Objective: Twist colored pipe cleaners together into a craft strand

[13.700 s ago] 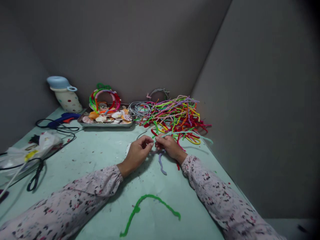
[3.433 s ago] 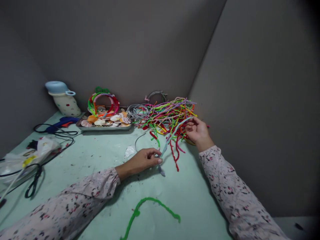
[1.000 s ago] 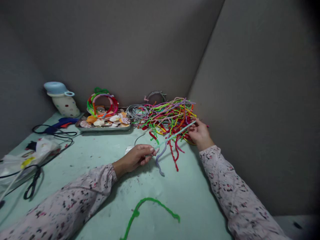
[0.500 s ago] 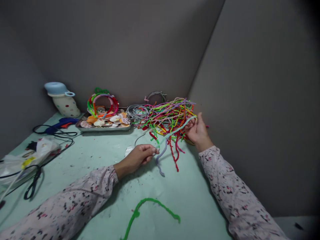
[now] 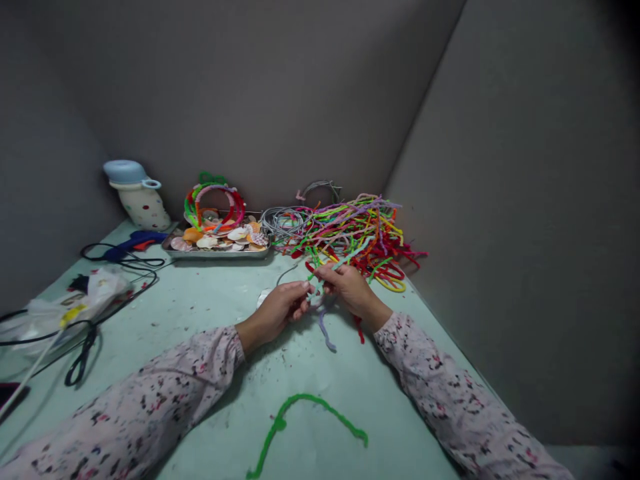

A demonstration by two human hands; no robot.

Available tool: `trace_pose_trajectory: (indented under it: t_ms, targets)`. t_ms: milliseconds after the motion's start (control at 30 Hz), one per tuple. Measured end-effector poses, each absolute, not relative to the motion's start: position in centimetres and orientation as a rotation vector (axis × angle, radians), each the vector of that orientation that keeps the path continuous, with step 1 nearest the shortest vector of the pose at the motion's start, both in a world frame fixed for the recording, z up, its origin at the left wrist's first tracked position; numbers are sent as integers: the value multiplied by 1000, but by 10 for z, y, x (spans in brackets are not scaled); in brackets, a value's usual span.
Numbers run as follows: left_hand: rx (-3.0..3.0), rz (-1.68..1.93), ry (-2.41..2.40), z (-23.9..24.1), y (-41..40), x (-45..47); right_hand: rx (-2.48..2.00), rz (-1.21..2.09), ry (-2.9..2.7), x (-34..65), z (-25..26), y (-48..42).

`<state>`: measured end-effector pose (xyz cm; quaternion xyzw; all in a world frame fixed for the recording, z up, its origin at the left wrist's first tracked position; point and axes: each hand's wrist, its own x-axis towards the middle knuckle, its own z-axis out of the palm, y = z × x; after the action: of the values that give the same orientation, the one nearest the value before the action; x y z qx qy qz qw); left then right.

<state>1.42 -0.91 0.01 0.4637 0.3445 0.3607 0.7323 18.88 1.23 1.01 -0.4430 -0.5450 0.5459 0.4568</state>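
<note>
Close together over the table's middle, both my hands pinch a pale mint-green pipe cleaner [image 5: 358, 251]. My left hand [image 5: 280, 309] has its fingertips closed on the near end. My right hand [image 5: 353, 293] grips it just beside, and the far part slants up towards a heap of coloured pipe cleaners [image 5: 345, 223]. A lavender pipe cleaner [image 5: 326, 333] hangs or lies below my fingers; its upper end is hidden. Nearer to me, a bent green pipe cleaner [image 5: 305, 398] lies on the table [image 5: 225, 413].
A metal tray [image 5: 220, 254] of seashells, with coloured hoops [image 5: 215, 207] on it, stands at the back. Beside it is coiled grey wire [image 5: 283, 222]. At left are a bottle [image 5: 137, 197], a blue glue gun [image 5: 133, 245], black cables [image 5: 120, 262] and a plastic bag [image 5: 75, 307]. Grey partitions enclose the table.
My right hand has come left and down from the pipe-cleaner heap to beside my left hand. The mint-green pipe cleaner, stretched between the hands before, is now gripped by both near one end.
</note>
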Motion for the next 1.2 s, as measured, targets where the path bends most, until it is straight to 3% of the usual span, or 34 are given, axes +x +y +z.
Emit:
trace_pose_trajectory:
  t_ms: [200, 433, 667, 1200]
  targets:
    - [1071, 743, 740, -2, -9, 14, -1164, 1151, -1342, 189, 10, 13]
    - [1063, 759, 792, 0, -10, 16, -1057, 1284, -1438, 189, 3, 9]
    - [1045, 780, 759, -2, -8, 15, -1152, 1098, -1565, 186, 1, 5]
    - [1113, 853, 827, 4, -10, 17, -1077, 1174, -1455, 184, -5, 5]
